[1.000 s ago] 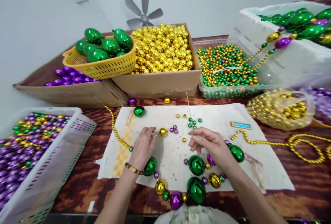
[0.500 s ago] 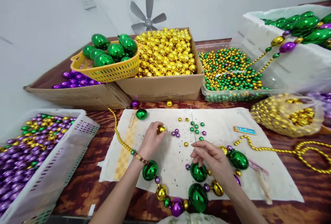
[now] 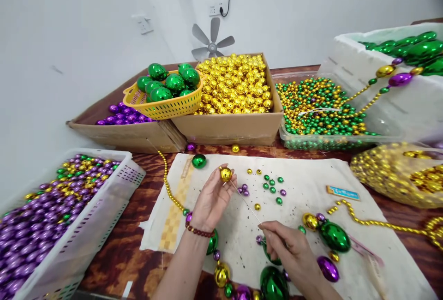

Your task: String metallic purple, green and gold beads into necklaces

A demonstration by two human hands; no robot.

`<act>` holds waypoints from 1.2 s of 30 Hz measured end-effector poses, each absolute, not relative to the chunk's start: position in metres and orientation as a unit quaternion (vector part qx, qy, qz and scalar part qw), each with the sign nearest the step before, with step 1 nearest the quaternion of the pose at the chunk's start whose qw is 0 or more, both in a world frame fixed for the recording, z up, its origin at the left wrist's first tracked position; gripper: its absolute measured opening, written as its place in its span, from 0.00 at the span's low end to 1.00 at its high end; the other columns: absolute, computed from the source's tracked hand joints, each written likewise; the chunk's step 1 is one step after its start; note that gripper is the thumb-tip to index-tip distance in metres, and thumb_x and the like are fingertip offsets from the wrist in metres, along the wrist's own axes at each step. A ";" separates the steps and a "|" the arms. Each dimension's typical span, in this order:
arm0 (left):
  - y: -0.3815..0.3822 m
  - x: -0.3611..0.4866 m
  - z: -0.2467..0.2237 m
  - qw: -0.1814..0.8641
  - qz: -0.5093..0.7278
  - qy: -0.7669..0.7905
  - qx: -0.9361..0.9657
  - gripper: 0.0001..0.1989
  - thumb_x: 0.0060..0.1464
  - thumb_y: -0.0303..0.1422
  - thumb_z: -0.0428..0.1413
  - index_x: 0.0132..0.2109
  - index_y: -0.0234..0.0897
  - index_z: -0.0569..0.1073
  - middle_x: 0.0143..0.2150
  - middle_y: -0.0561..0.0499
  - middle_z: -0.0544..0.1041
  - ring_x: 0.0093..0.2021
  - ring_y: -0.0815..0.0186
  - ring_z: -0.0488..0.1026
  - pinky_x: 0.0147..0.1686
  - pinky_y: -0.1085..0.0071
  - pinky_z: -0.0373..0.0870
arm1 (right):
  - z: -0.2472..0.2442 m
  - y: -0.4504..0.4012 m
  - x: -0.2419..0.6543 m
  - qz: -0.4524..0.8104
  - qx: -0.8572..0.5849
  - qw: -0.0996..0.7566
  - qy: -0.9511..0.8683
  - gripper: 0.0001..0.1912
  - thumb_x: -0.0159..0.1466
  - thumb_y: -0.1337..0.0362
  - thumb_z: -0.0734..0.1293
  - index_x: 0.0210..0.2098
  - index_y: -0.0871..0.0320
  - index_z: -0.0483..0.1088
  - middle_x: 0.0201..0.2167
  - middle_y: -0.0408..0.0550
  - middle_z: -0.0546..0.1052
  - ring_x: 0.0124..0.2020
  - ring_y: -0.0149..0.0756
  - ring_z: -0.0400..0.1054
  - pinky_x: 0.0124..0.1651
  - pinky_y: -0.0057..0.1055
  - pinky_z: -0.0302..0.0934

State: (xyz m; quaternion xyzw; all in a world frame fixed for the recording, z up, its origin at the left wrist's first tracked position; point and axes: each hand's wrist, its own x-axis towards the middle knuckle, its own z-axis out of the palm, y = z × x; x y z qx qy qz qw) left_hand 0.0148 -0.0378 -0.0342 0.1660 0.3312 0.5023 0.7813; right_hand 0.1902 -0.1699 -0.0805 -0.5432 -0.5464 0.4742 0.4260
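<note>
My left hand [image 3: 215, 198], palm turned up, holds a gold bead [image 3: 225, 174] between its fingers above the white cloth [image 3: 194, 189]. My right hand [image 3: 285, 244] pinches a long thin needle [image 3: 247, 205], whose far tip reaches the gold bead. Whether the tip is inside the bead is too small to tell. A strand of large green, gold and purple beads [image 3: 222, 274] curves under and around both wrists. Small green beads [image 3: 272, 182], purple beads [image 3: 245, 189] and gold beads [image 3: 257, 207] lie loose on the cloth.
Behind the cloth stand a carton of gold beads [image 3: 228, 127], a yellow basket [image 3: 162, 110] of green beads and a clear tub [image 3: 311, 143]. A white crate [image 3: 104, 226] is at the left. A bag of gold beads [image 3: 384, 175] and a blue-orange packet [image 3: 342, 192] are at the right.
My left hand has turned palm up with the gold bead. The needle has tilted from upright toward that bead. The view has shifted, so the surroundings appear lower and further right.
</note>
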 end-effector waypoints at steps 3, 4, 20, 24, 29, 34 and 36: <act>-0.035 0.017 -0.032 0.780 0.512 0.333 0.133 0.12 0.59 0.32 0.56 0.49 0.33 0.73 0.45 0.43 0.77 0.42 0.67 0.76 0.47 0.69 0.73 | -0.078 -0.170 0.188 0.467 -0.552 0.409 -0.557 0.16 0.69 0.58 0.57 0.42 0.59 0.74 0.19 0.42 0.71 0.19 0.32 0.67 0.25 0.27 0.62; -0.035 0.017 -0.031 0.781 0.513 0.333 0.128 0.12 0.59 0.32 0.56 0.49 0.33 0.73 0.45 0.43 0.77 0.42 0.67 0.76 0.47 0.70 0.73 | -0.076 -0.169 0.187 0.468 -0.555 0.402 -0.558 0.16 0.69 0.58 0.57 0.42 0.59 0.74 0.19 0.42 0.71 0.19 0.32 0.67 0.25 0.27 0.63; -0.038 0.017 -0.033 0.777 0.510 0.341 0.140 0.13 0.59 0.33 0.56 0.49 0.33 0.73 0.43 0.44 0.77 0.40 0.67 0.77 0.46 0.70 0.74 | -0.081 -0.169 0.177 0.461 -0.578 0.420 -0.527 0.17 0.68 0.55 0.58 0.40 0.57 0.75 0.17 0.42 0.70 0.16 0.32 0.67 0.21 0.26 0.61; -0.043 0.018 -0.031 0.766 0.511 0.338 0.191 0.14 0.59 0.35 0.56 0.51 0.35 0.73 0.45 0.44 0.77 0.41 0.66 0.77 0.48 0.67 0.73 | -0.081 -0.169 0.173 0.450 -0.575 0.436 -0.527 0.16 0.68 0.55 0.58 0.40 0.57 0.73 0.17 0.41 0.70 0.16 0.32 0.67 0.21 0.26 0.61; -0.058 0.027 -0.027 0.762 0.500 0.341 0.230 0.15 0.58 0.36 0.57 0.51 0.37 0.73 0.47 0.44 0.76 0.43 0.63 0.77 0.50 0.62 0.71 | -0.079 -0.164 0.169 0.437 -0.567 0.453 -0.531 0.14 0.69 0.56 0.57 0.41 0.56 0.72 0.19 0.42 0.71 0.18 0.32 0.67 0.23 0.27 0.63; -0.080 0.038 -0.031 0.775 0.427 0.353 0.303 0.16 0.59 0.38 0.55 0.52 0.37 0.73 0.46 0.42 0.76 0.45 0.59 0.75 0.49 0.61 0.70 | -0.075 -0.154 0.167 0.445 -0.572 0.454 -0.519 0.12 0.69 0.58 0.57 0.42 0.55 0.70 0.20 0.40 0.70 0.19 0.31 0.67 0.25 0.26 0.62; -0.080 0.036 -0.036 0.737 0.381 0.391 0.398 0.17 0.60 0.39 0.53 0.53 0.38 0.73 0.48 0.43 0.76 0.48 0.58 0.74 0.50 0.62 0.69 | -0.073 -0.151 0.171 0.458 -0.566 0.467 -0.502 0.11 0.70 0.58 0.57 0.41 0.55 0.69 0.21 0.40 0.70 0.20 0.31 0.67 0.26 0.26 0.62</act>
